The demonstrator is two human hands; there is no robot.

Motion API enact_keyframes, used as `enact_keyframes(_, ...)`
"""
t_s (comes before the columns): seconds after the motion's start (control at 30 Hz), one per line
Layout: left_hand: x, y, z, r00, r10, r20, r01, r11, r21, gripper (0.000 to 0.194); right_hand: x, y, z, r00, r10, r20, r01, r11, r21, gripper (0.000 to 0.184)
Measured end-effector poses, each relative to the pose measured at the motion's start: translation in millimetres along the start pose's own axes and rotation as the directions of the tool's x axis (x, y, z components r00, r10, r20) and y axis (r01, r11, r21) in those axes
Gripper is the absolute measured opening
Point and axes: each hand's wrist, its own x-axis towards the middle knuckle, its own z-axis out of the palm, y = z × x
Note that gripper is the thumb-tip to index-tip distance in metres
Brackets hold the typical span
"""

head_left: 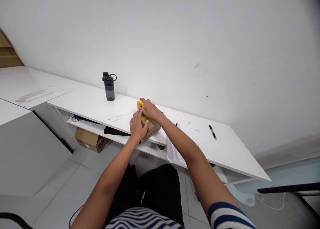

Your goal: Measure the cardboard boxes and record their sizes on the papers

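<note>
Together, both hands meet at a yellow tape roll over a small cardboard box.
Leftmost on the white desk [87,99], a dark bottle [109,89] stands upright, well apart from the hands; next comes the left hand [137,126], open, fingers extended and thumb out over the near left side of the small cardboard box [153,130], its fingertips just beside the yellow tape roll [140,104]; the right hand [150,109] reaches in from the right, curled around the roll's right side and gripping it above the box, which sits at the desk's front edge; farther right lie white papers [175,149] and a black marker [212,132].
</note>
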Motion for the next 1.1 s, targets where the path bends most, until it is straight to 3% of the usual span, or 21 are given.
enact_keyframes(0.17, -8, -3, 15.1, 0.996, -0.019, -0.082, 0.024, 0.998, 0.064, 0.065, 8, 1, -9, 0.995, -0.051, 0.081, 0.054, 0.997, -0.047, 0.050)
enact_keyframes(0.4, -3, -5, 14.5, 0.995, 0.016, -0.098, 0.002, 0.985, 0.174, 0.068, 13, 10, -22, 0.983, -0.060, 0.173, 0.071, 0.996, -0.061, 0.048)
enact_keyframes(0.7, -3, -8, 11.7, 0.999, -0.003, -0.037, 0.011, 0.974, 0.224, 0.057, -2, 14, -14, 0.987, -0.119, 0.112, 0.128, 0.988, -0.081, 0.048)
enact_keyframes(0.87, 1, -13, 7.6, 0.999, -0.037, -0.017, 0.040, 0.969, 0.243, 0.051, -24, 18, -27, 0.987, -0.108, 0.123, 0.110, 0.994, -0.012, 0.042)
enact_keyframes(1.0, 6, -8, 0.1, 0.999, -0.020, 0.039, 0.009, 0.965, 0.263, 0.057, -55, 31, -45, 0.984, -0.049, 0.172, 0.039, 0.997, 0.060, 0.046)
enact_keyframes(1.1, 14, -1, -12.0, 0.994, -0.028, 0.103, -0.002, 0.961, 0.276, 0.059, -72, 41, -46, 0.986, -0.025, 0.164, 0.001, 0.989, 0.147, 0.049)
